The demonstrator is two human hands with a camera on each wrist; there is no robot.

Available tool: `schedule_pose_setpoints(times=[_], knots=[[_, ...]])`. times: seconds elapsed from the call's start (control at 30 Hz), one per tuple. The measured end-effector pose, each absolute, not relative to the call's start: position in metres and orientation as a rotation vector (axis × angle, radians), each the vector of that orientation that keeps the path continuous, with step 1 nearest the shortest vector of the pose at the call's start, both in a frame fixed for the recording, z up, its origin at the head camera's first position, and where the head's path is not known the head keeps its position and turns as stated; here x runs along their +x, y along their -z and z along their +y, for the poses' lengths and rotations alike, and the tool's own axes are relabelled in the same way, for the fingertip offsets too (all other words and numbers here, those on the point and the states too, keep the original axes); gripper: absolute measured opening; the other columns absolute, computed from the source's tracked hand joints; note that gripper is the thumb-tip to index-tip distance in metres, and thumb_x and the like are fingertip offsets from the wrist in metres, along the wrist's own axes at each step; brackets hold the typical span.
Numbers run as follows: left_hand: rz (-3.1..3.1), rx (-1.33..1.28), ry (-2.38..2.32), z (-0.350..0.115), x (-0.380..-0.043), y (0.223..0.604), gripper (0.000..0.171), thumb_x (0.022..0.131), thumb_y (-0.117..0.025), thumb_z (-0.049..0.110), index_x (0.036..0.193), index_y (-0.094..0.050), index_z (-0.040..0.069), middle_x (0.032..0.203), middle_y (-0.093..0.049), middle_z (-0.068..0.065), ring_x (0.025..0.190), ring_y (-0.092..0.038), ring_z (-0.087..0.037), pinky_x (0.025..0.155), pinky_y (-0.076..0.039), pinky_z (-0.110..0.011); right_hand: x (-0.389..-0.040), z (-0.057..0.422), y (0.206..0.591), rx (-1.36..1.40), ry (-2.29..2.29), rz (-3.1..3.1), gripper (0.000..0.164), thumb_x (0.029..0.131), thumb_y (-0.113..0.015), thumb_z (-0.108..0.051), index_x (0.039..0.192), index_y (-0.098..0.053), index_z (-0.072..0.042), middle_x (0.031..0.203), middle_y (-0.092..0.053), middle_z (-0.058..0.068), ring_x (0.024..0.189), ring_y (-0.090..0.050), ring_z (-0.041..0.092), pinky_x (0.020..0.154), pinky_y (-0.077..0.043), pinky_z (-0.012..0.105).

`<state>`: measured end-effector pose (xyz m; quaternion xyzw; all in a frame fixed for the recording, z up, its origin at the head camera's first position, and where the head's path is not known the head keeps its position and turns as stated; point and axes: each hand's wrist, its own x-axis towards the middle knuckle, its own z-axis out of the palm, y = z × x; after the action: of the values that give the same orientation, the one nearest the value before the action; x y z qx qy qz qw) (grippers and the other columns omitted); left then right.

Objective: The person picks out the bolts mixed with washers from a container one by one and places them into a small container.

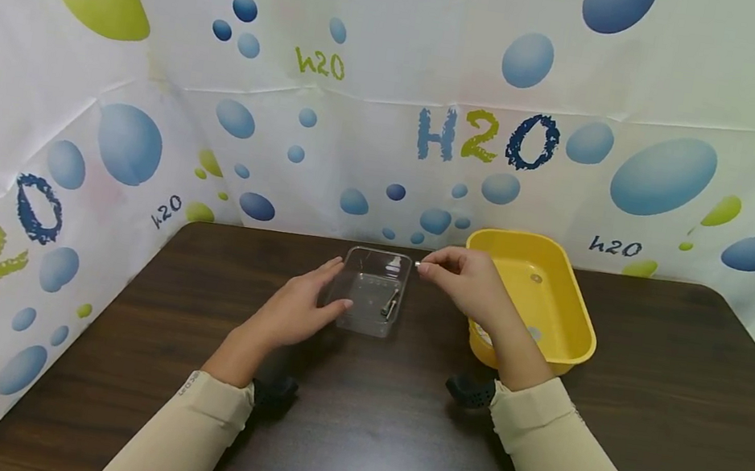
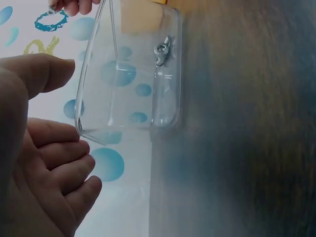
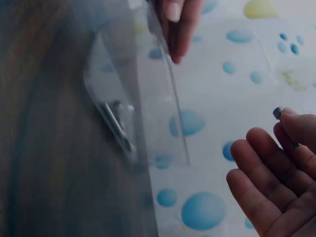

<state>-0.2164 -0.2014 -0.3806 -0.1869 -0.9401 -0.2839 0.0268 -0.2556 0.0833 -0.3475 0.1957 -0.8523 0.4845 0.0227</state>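
Observation:
My right hand (image 1: 469,282) pinches a small metal screw (image 3: 278,113) between thumb and index finger. Its cylindrical head sticks out past the fingertips, and a thin shank shows below. This hand is just right of the far end of a clear plastic box (image 1: 362,324). Along the right side of the box floor lie small shiny metal pieces (image 1: 390,303); one looks like a wing nut (image 2: 162,49) in the left wrist view. At the left side of the box is my left hand (image 1: 297,305), fingers loosely extended close to the rim, holding nothing.
A yellow plastic basin (image 1: 581,331) stands right of the box, under my right forearm, with small round spots on its floor. Behind the dark wooden table (image 1: 356,428) hangs a white curtain (image 1: 388,66) with blue and green drops. Dark wrist cameras (image 1: 471,390) sit below both wrists.

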Motion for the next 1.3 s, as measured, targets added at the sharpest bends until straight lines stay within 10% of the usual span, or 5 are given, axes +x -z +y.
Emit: schedule_pose_setpoints(times=[1.3], knots=[[-3.026, -0.617, 0.918, -0.211, -0.218, 0.382, 0.073, 0.098, -0.059, 0.043, 0.154, -0.032, 0.005, 0.163, -0.024, -0.005, 0.143, -0.037, -0.029, 0.113, -0.035, -0.053, -0.242, 0.011, 0.383, 1.043, -0.882, -2.807, 0.014, 0.093, -0.069, -0.026, 0.095, -0.076, -0.015, 0.089, -0.07, -0.005, 0.075, -0.059, 0.008, 0.071, -0.052, 0.027]])
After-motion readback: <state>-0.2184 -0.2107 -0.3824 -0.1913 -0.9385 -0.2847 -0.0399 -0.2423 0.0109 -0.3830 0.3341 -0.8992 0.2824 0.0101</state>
